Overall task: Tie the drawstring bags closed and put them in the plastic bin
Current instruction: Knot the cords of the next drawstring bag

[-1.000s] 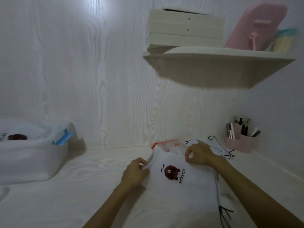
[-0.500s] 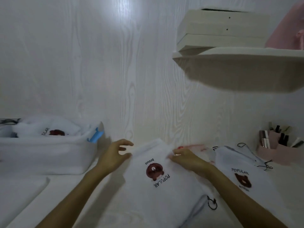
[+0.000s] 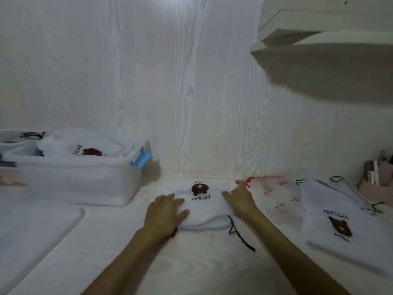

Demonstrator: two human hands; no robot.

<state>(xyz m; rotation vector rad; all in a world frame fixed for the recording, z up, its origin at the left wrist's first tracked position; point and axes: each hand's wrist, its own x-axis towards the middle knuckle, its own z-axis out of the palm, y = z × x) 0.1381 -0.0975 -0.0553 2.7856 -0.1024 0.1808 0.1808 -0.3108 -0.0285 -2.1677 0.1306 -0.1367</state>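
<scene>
- Head view: left hand (image 3: 164,211) and right hand (image 3: 240,198) rest flat, fingers spread, on bear-print bag (image 3: 204,206) at centre frame.
- Nothing gripped.
- Judgement: tying step; next, gather black drawstring (image 3: 238,233); plastic bin (image 3: 72,179) waits left.

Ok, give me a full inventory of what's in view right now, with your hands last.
bear-print bag under the hands: 1, white, desk centre, lying flat, black drawstring trailing right
bear-print bag at right: 1, white, desk right
red-print bag: 1, translucent with red cord, between those two
plastic bin: 1, translucent white with blue latch, desk left
bear-print bag in bin: 1, white
bin lid: 1, white, lower left
pen holder: 1, pink, far right
shelf: 1, white, upper right
left hand: flat on the centre bag
right hand: fingers straight, on that bag's right side
</scene>
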